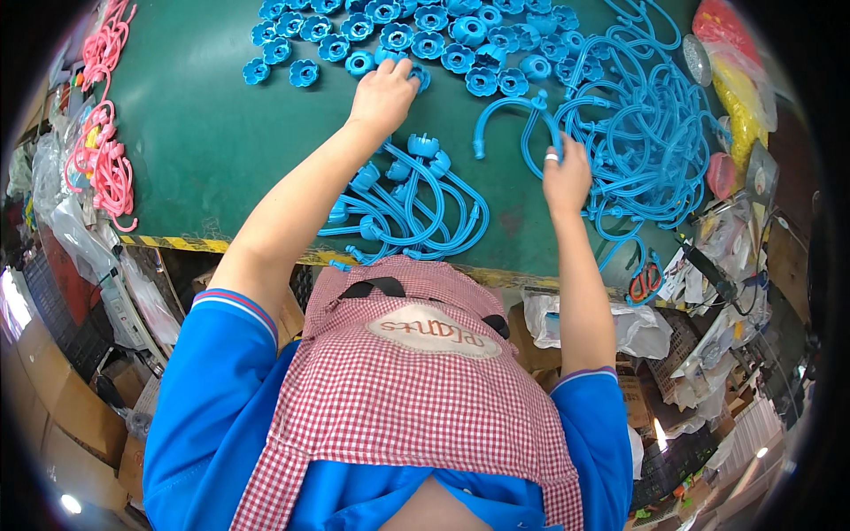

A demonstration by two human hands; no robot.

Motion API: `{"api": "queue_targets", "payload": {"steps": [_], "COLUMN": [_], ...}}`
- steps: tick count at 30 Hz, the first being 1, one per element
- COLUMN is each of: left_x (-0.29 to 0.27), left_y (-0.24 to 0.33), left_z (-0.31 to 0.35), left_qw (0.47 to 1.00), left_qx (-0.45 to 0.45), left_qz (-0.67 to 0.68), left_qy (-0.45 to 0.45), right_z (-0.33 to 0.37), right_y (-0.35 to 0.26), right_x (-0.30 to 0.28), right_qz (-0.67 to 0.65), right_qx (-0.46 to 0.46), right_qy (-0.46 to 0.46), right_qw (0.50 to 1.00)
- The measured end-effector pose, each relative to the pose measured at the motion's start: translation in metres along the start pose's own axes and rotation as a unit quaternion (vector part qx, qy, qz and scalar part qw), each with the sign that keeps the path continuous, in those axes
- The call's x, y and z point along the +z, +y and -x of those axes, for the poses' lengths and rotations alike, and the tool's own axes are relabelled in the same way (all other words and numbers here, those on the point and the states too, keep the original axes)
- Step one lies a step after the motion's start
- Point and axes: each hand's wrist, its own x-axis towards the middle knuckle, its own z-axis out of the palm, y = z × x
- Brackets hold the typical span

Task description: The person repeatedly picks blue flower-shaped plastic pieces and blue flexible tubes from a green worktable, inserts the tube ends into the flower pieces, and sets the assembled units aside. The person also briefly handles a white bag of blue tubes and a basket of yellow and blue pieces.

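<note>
My left hand point(385, 93) reaches to the near edge of a spread of blue flower-shaped plastic caps point(428, 44). Its fingers are closed on one blue cap point(423, 80), partly hidden behind them. My right hand point(567, 174) grips a curved blue plastic tube point(501, 108) with a small knobbed joint at its top. The tube bends over to the left, its free end just above the table. Between my arms lies a bunch of blue tubes with caps fitted on them point(443, 208).
A large tangle of blue tubes point(651, 133) covers the right of the green table point(212, 124). Pink tubes point(111, 168) lie along its left edge. Orange-handled scissors point(645, 282) rest at the front right corner. Bags with yellow and red contents point(739, 80) stand far right.
</note>
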Motion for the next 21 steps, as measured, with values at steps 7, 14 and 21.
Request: {"api": "queue_targets", "payload": {"steps": [7, 14, 21], "left_x": [-0.027, -0.086, -0.109], "left_y": [0.03, 0.12, 0.15], "left_z": [0.006, 0.023, 0.028], "left_qw": [0.858, 0.285, 0.222], "left_qx": [-0.223, -0.465, -0.483], "left_qz": [0.462, 0.832, 0.846], "left_qy": [-0.006, -0.106, -0.025], "right_z": [0.01, 0.016, 0.037], "right_y": [-0.029, -0.118, -0.143], "right_x": [-0.057, -0.081, -0.07], "right_qz": [-0.583, -0.799, -0.846], "right_qx": [0.23, 0.135, 0.188], "right_qy": [0.033, 0.008, 0.046], "right_qw": [0.779, 0.586, 0.497]}}
